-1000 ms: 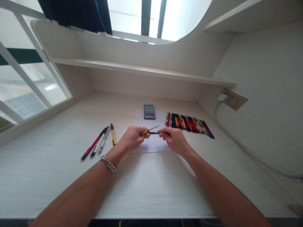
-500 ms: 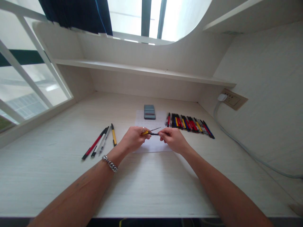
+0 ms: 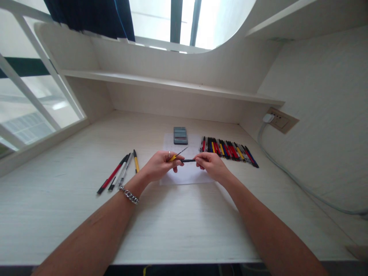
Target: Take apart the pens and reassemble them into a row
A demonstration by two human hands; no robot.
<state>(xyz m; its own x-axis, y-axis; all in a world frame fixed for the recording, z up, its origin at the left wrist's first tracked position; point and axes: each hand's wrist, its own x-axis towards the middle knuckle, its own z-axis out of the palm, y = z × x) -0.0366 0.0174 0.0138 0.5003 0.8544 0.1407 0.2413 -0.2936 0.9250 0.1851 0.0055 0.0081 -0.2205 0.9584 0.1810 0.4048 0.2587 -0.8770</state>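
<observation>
Over a white sheet of paper (image 3: pixel 186 177), my left hand (image 3: pixel 157 165) is closed on a yellow pen part (image 3: pixel 173 157), from which a thin dark rod (image 3: pixel 182 150) points up and to the right. The same fingers touch the left end of a slim black pen piece (image 3: pixel 188 160). My right hand (image 3: pixel 213 165) pinches its other end, so it lies level between both hands. Left of my left hand lie a red pen (image 3: pixel 112 174), whitish clear pens (image 3: pixel 124 171) and a yellow pen (image 3: pixel 136 161) with a black end.
Behind the paper's top edge sits a small grey striped box (image 3: pixel 180 136). A row of many-coloured pens (image 3: pixel 230 149) lies to the right. A white plug and cable (image 3: pixel 268 118) hang from the wall socket (image 3: pixel 283 120). A shelf (image 3: pixel 172 83) runs above the desk's back.
My hands have drawn slightly apart, and more of the black pen piece shows between them. The yellow part and its thin rod have tilted more steeply upward.
</observation>
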